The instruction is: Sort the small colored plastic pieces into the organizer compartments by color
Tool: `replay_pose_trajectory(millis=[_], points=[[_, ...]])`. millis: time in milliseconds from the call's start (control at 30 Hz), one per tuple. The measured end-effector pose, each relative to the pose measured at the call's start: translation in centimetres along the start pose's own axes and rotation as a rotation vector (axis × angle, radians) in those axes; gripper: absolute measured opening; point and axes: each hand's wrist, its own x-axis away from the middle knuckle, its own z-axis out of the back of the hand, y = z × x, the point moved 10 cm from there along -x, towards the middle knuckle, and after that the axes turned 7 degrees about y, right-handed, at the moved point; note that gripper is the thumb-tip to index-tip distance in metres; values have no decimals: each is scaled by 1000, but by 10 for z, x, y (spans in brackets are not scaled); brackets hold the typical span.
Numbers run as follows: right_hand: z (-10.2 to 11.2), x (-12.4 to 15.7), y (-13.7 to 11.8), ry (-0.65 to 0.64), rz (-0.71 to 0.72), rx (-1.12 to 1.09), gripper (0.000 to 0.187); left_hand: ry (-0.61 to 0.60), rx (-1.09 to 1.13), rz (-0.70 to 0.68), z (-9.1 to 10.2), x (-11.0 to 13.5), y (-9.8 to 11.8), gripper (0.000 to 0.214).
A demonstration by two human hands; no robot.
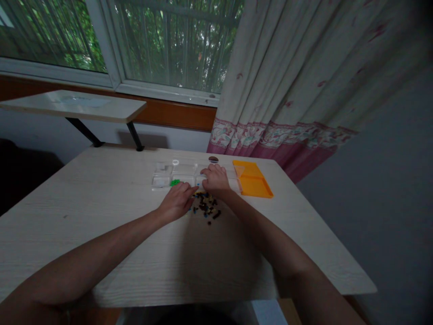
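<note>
A clear plastic compartment tray lies across the far part of the table. My right hand is over its middle, finger and thumb apart, with a tiny blue spot beside a fingertip. At the tray's near edge my left hand has its index finger stretched out towards a small blue piece. A loose pile of small dark brown, cream, yellow and blue pieces is just right of that hand, on the tabletop. Green pieces sit in one near compartment. My right hand hides part of the tray.
An orange shallow tray stands to the right, beside the clear one. Behind the tray is a brown oval object. A raised white shelf on black legs occupies the table's back left. Curtains hang behind the right side.
</note>
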Motion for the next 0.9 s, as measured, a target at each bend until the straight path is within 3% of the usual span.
replay_pose_trajectory(millis=[167, 400, 500, 633, 900], points=[[1, 2, 2, 8, -12, -5, 25, -10, 0, 8, -1, 0, 0, 41], [9, 7, 1, 41, 18, -19, 31, -4, 18, 34, 0, 0, -2, 46], [19, 17, 3, 58, 22, -60, 32, 25, 40, 62, 3, 0, -4, 50], [29, 42, 8, 101, 44, -116, 32, 27, 70, 63, 4, 0, -4, 38], [12, 69, 9, 87, 143, -192, 35, 23, 64, 36, 5, -1, -2, 25]])
